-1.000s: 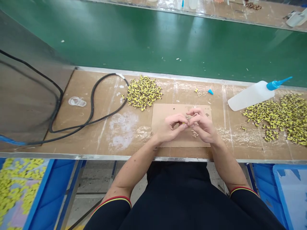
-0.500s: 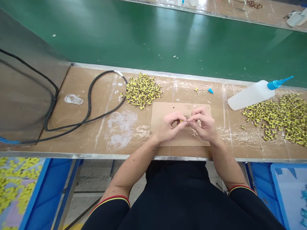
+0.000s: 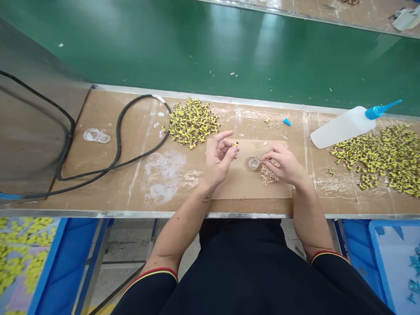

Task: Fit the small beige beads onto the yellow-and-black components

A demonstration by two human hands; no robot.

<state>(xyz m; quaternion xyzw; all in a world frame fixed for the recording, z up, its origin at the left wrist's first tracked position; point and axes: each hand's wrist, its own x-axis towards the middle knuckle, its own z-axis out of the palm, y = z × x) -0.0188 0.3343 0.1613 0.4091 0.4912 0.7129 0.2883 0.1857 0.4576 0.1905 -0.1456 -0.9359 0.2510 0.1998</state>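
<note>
My left hand [image 3: 220,158] pinches a small yellow and dark piece [image 3: 236,144] between thumb and fingertips, above the left part of a cardboard sheet [image 3: 243,188]. My right hand [image 3: 284,164] is closed in a pinch at the rim of a small clear round dish [image 3: 253,164]; a tiny pale piece seems to be at its fingertips, too small to make out well. Under and beside the right fingers lies a little heap of tiny beige pieces [image 3: 269,176] on the cardboard.
A yellow-and-dark heap [image 3: 193,122] lies back left, a larger similar heap [image 3: 387,157] at right. A white bottle with blue nozzle [image 3: 343,127] rests beside it. A blue cap [image 3: 287,122] lies behind the cardboard; a black cable [image 3: 120,131] loops at left. Blue bins [image 3: 49,267] flank me below.
My hands were together over the cardboard and have parted. The left moved left and up with the small yellow piece; the right moved slightly right, uncovering the clear dish.
</note>
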